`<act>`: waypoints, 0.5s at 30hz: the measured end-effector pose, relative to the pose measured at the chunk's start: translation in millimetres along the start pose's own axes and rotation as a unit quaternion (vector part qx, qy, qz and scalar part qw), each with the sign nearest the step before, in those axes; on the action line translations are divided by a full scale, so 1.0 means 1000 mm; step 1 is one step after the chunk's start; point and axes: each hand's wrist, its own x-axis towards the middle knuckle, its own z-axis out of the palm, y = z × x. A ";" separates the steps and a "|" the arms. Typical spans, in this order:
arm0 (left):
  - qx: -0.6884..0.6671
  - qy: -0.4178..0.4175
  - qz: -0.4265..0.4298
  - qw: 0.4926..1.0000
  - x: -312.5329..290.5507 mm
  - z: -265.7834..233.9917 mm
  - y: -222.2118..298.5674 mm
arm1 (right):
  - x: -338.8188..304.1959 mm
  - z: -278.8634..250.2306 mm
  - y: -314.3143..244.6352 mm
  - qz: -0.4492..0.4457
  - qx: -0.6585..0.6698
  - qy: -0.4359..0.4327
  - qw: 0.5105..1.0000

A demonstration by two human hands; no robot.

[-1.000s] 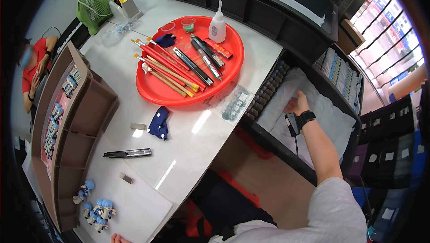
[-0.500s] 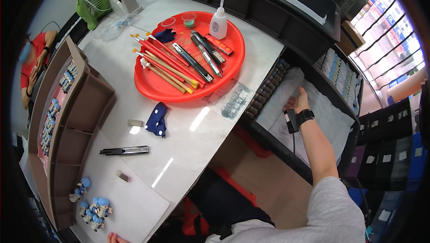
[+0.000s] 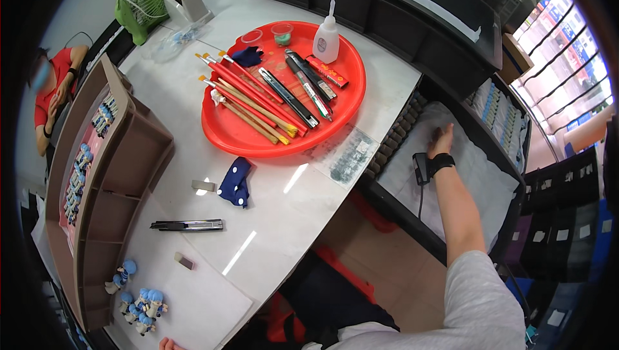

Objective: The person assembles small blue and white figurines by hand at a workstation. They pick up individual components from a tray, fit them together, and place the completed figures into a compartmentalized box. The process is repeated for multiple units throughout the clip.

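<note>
My right hand [image 3: 442, 141] lies on a pale grey cloth sheet [image 3: 476, 179] spread inside a black crate [image 3: 412, 221] at the right. Its fingers look stretched out and hold nothing; part of them is hard to make out. A black strap [image 3: 442, 163] with a small box goes round that wrist. At the lower edge only the fingers of my left hand [image 3: 170, 344] show, apart and holding nothing visible, by a white sheet [image 3: 206, 301] on the table. Closest to them is a cluster of small blue-haired figurines [image 3: 143, 308].
A red tray [image 3: 216, 136] holds brushes, cutters and a squeeze bottle [image 3: 326, 42]. Nearer lie a navy cloth piece [image 3: 235, 182], a black cutter [image 3: 187, 225] and an eraser-like block [image 3: 184, 260]. A brown divided rack [image 3: 103, 214] stands left. A person in red [image 3: 61, 89] sits beyond it.
My right hand has let go of the cloth's folded edge and now rests on it. The cloth lies flatter over the crate. The view has shifted slightly.
</note>
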 end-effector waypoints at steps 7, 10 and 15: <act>-0.004 -0.006 -0.006 1.000 -0.003 -0.004 -0.003 | 0.031 0.003 -0.021 -0.178 -0.082 0.024 0.980; -0.015 -0.009 -0.007 1.000 -0.002 0.001 -0.006 | 0.075 -0.012 -0.020 -0.191 -0.071 -0.007 0.979; 0.003 -0.016 -0.005 1.000 0.000 0.001 -0.004 | 0.095 -0.028 -0.004 -0.087 -0.033 -0.094 0.991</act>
